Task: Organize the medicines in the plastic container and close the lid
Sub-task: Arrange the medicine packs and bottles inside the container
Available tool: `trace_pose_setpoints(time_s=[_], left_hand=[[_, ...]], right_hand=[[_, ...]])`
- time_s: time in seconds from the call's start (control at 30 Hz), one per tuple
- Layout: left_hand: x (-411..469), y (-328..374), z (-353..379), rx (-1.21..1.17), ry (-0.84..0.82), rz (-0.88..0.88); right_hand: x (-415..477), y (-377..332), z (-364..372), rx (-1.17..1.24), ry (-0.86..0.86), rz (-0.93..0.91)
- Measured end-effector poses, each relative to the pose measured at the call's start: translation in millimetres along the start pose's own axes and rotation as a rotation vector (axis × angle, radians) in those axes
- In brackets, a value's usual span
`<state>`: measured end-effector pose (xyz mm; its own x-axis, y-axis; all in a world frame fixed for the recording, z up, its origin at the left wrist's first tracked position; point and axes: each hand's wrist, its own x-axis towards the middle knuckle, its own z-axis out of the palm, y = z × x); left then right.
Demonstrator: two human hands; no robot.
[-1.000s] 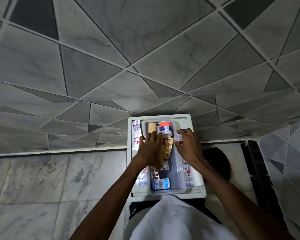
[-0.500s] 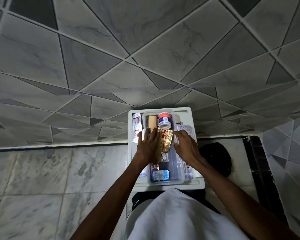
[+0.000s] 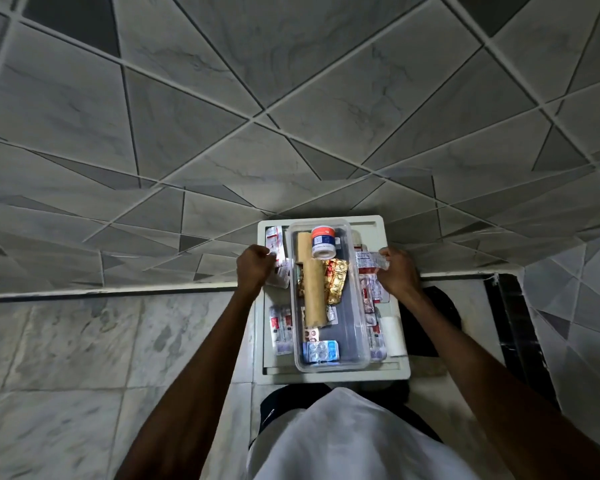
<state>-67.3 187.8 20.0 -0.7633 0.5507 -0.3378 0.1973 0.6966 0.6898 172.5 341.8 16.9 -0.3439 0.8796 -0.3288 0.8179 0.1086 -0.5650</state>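
Left hand (image 3: 255,265) curled over a white-and-red blister strip (image 3: 280,268) at the white tray's (image 3: 336,375) left edge, fingers closed on it. Right hand (image 3: 397,271) pinched shut on a crinkly clear-and-red medicine strip (image 3: 369,260) by the right edge. Clear plastic container (image 3: 355,341) sat mid-tray, open, no lid on. Inside: tan cardboard tube (image 3: 314,292), gold foil strip (image 3: 336,280), orange-capped white bottle (image 3: 323,242) at the far end, blue blister pack (image 3: 321,351) at the near end.

The person is wearing a white top (image 3: 354,441) and what seem to be dark trousers (image 3: 281,407); both forearms (image 3: 194,382) are showing bare, sleeveless.
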Motion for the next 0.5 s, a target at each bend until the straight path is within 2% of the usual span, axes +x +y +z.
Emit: trace_pose_setpoints(time_s=[0.13,0.27,0.37,0.5], left_hand=[[24.6,4.0,9.0,0.021,-0.015,0.001],[47.2,6.1,24.0,0.172,-0.057,-0.027],[43.9,21.0,25.8,0.207,-0.018,-0.063],[37.6,34.5,26.1,0.267,0.011,-0.076]], right_hand=[[11.1,2.2,-5.8,-0.057,-0.146,-0.003],[22.1,-0.5,-6.6,-0.234,-0.279,-0.010],[24.7,-2.2,-4.7,-0.286,-0.258,0.025],[29.2,4.5,-3.8,-0.238,-0.183,0.020]])
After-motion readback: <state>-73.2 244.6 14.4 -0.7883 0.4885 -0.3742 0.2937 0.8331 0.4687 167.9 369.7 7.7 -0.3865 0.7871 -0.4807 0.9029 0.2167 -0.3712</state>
